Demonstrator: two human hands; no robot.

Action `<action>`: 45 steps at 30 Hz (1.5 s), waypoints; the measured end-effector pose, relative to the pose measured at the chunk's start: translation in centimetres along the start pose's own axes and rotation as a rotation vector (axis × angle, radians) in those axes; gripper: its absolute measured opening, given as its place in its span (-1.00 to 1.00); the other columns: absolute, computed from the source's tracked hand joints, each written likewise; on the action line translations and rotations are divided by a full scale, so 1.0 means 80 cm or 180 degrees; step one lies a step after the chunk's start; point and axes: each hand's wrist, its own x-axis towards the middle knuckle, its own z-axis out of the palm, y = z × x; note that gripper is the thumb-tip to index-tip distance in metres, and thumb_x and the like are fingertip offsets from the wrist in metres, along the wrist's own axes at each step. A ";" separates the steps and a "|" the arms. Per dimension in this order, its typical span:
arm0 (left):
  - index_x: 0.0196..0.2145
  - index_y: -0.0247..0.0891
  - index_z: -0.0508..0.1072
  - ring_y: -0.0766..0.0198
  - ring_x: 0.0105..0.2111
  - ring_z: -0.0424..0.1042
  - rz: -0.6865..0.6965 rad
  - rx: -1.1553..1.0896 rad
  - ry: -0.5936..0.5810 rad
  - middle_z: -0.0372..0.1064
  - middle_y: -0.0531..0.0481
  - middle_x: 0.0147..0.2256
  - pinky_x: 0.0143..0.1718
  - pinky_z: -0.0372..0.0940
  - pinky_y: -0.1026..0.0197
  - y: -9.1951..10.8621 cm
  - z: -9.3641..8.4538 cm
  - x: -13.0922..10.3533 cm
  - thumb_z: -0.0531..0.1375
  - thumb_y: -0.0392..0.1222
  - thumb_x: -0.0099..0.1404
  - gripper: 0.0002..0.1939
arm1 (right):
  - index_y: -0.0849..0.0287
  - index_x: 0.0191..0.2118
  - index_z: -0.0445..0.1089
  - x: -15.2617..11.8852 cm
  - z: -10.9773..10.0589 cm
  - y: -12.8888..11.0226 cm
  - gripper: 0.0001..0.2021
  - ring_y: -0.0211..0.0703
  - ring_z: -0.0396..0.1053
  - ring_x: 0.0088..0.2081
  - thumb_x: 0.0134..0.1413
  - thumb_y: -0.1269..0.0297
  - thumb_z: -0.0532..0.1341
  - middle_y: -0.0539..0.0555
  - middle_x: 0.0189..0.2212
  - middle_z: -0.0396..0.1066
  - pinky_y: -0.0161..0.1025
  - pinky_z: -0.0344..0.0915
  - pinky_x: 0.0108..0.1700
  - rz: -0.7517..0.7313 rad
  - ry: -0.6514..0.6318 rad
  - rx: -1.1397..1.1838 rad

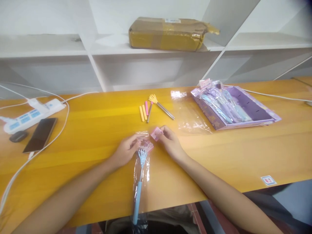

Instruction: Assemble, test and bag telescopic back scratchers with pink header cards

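Observation:
My left hand (pixel 126 149) pinches the top of a clear plastic bag (pixel 147 172) that has a pink printed label at its header. Inside the bag lies a blue back scratcher (pixel 137 198), hand-shaped end up, its handle reaching past the table's front edge. Just right of the bag, my right hand (pixel 172 143) holds a small pink card (pixel 156 133) between thumb and fingers. Beyond my hands rest a yellow back scratcher head on a metal rod (pixel 164 110), a thin rod with a pink end (pixel 149 112), two yellow handles (pixel 141 113) and a pink handle (pixel 146 108).
A purple box (pixel 255 104) with several bagged back scratchers stands at the right. Left of it lies an empty clear bag (pixel 192 117). A power strip (pixel 35 115), a phone (pixel 41 135) and cables occupy the left. A taped carton (pixel 168 34) sits on the shelf.

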 end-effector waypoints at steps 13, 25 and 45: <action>0.20 -0.24 0.57 -0.19 0.10 0.57 -0.0108 -0.1141 -0.0391 0.55 -0.32 0.14 0.21 0.38 -0.25 -0.002 -0.005 0.002 0.21 0.05 0.48 -0.53 | 0.05 -0.07 0.31 -0.001 0.004 0.001 -0.63 -0.20 0.38 -0.30 0.27 -0.10 0.33 -0.02 -0.30 0.41 -0.22 0.36 -0.23 -0.0413 -0.0068 0.0080; 0.20 -0.42 0.55 -0.30 0.28 0.39 -0.0516 -0.2370 -0.0804 0.49 -0.40 0.19 0.39 0.06 -0.34 0.004 -0.006 0.009 0.08 0.29 0.46 -0.28 | 0.07 -0.23 0.26 0.004 0.002 0.003 -0.58 -0.24 0.42 -0.44 0.13 -0.06 0.45 -0.08 -0.46 0.44 -0.27 0.38 -0.38 -0.0243 -0.0150 0.0431; 0.25 -0.47 0.50 -0.26 0.28 0.38 -0.0692 -0.2711 -0.0974 0.41 -0.43 0.26 0.38 0.06 -0.32 -0.006 -0.003 0.009 -0.03 0.26 0.54 -0.25 | 0.10 -0.12 0.53 0.003 -0.016 -0.002 -0.92 -0.19 0.39 -0.31 0.39 0.26 0.28 0.04 -0.31 0.40 -0.21 0.33 -0.25 -0.1468 -0.0449 -0.1482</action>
